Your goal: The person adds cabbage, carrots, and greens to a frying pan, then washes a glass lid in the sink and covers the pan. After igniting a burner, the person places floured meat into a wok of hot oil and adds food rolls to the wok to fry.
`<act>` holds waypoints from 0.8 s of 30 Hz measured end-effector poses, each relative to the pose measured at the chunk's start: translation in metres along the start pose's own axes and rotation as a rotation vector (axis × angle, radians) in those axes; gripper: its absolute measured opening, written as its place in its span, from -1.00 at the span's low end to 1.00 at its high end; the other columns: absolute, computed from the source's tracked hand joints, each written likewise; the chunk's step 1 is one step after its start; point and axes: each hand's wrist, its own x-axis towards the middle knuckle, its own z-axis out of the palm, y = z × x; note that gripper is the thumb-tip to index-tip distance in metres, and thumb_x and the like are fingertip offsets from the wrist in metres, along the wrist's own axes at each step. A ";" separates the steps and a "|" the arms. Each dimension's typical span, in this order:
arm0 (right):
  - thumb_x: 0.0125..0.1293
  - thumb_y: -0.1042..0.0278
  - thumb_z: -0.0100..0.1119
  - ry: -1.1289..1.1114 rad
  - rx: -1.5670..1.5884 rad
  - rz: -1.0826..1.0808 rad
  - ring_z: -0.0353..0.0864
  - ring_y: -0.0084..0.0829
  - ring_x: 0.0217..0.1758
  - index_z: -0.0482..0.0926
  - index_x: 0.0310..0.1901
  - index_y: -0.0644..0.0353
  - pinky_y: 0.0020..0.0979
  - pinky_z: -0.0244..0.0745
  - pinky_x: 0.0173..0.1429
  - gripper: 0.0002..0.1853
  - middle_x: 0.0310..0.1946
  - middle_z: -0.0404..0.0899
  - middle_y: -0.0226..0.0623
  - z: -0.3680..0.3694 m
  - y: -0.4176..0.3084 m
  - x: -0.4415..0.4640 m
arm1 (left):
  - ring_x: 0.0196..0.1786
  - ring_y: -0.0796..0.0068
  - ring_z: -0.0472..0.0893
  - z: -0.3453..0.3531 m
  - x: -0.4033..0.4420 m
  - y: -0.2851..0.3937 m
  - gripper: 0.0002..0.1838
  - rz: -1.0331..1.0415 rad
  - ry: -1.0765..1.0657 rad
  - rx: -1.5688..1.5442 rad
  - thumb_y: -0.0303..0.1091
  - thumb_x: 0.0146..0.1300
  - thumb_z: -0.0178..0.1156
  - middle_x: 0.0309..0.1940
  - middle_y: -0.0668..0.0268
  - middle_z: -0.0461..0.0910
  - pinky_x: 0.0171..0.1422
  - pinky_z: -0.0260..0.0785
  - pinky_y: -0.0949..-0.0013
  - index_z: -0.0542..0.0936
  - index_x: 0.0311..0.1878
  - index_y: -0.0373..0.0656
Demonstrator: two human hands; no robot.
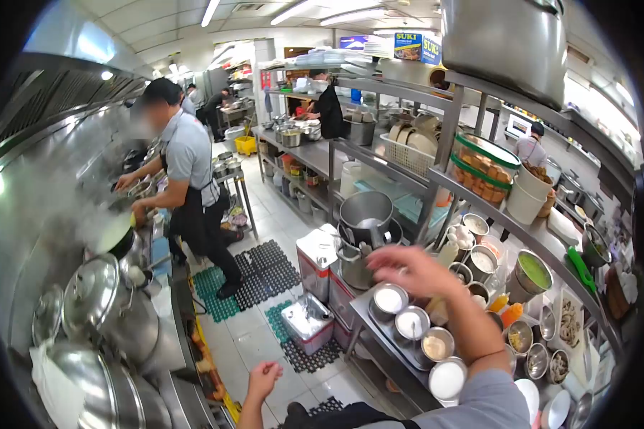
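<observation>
My right hand [408, 270] reaches over the near end of the steel prep table, just above a round tin of white powder [390, 299]. Its fingers are bent toward a lidded metal pot [354, 266]; whether they touch it or hold anything cannot be made out. Beside that tin stand another tin of white powder [413, 323], a tin of pale yellow grains [437, 344] and a larger white-filled one [448, 380]. Low over the tiled floor, my left hand [265, 379] hangs with its fingers curled in, and what they hold, if anything, is too small to tell.
A co-worker [186, 164] stands at the steaming wok [114, 234] on the left. Large lidded pots [93, 293] line the near left stove. Square metal tins [308, 322] stand on the floor beside black mats [268, 275]. Shelves with a green-rimmed basket [483, 168] rise at the right.
</observation>
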 end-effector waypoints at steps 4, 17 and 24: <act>0.26 0.39 0.21 0.790 -0.352 0.180 0.61 -0.47 -0.30 0.58 -0.16 0.31 -0.42 0.50 -0.16 -0.81 -0.30 0.65 -0.23 -0.091 0.032 0.031 | -0.36 0.65 0.56 -0.027 0.157 0.194 -0.86 0.455 -0.197 0.284 -0.40 0.30 0.17 -0.44 0.38 0.61 -0.22 0.43 0.50 0.61 -0.20 -0.27; 0.00 0.53 0.28 0.746 -1.186 -0.053 0.52 -0.08 -0.07 0.53 -0.21 0.26 -0.16 0.43 0.00 -0.73 -0.19 0.54 -0.17 -0.143 0.101 0.052 | -0.30 0.50 0.68 0.208 0.447 0.626 -0.72 0.938 -0.330 0.122 -0.21 0.38 0.14 -0.31 0.24 0.69 -0.17 0.51 0.45 0.61 -0.15 -0.28; -0.04 0.47 0.28 0.585 -1.379 0.048 0.55 -0.20 -0.03 0.59 -0.23 0.24 -0.18 0.33 0.08 -0.74 -0.14 0.58 -0.22 -0.151 0.136 0.049 | -0.18 0.27 0.66 0.337 0.636 0.750 -0.67 0.870 -0.160 0.056 -0.28 0.39 0.01 -0.07 0.01 0.59 -0.10 0.56 0.32 0.46 0.06 -0.34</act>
